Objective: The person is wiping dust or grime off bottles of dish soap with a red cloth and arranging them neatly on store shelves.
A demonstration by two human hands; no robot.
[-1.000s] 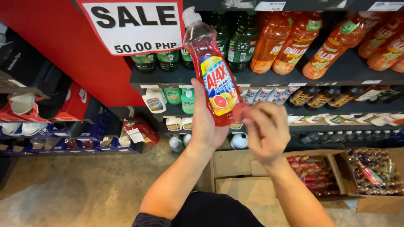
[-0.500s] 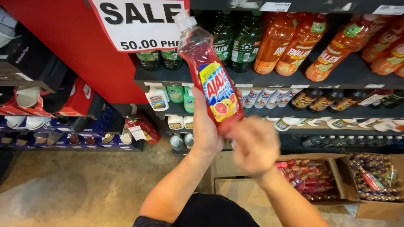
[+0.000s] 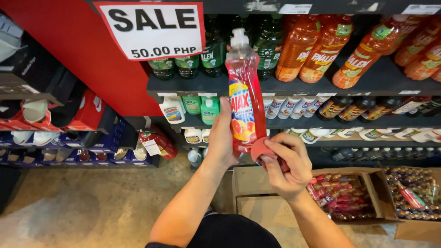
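Left hand (image 3: pixel 223 138) wraps the lower half of a red dish-soap bottle (image 3: pixel 245 87), fingers closed round it, bottle upright, white cap at 12 o'clock, frame centre. Right hand (image 3: pixel 285 165) at 4 o'clock of the bottle base, fingers curled tight on a small red round pad (image 3: pixel 260 149) pressed to the bottle's bottom edge. Orange bottles (image 3: pixel 317 46) on the shelf at 1 o'clock, green bottles (image 3: pixel 213 50) behind. White sale sign (image 3: pixel 154 28) at 10 o'clock. Open cardboard box (image 3: pixel 342 197) at 4 o'clock.
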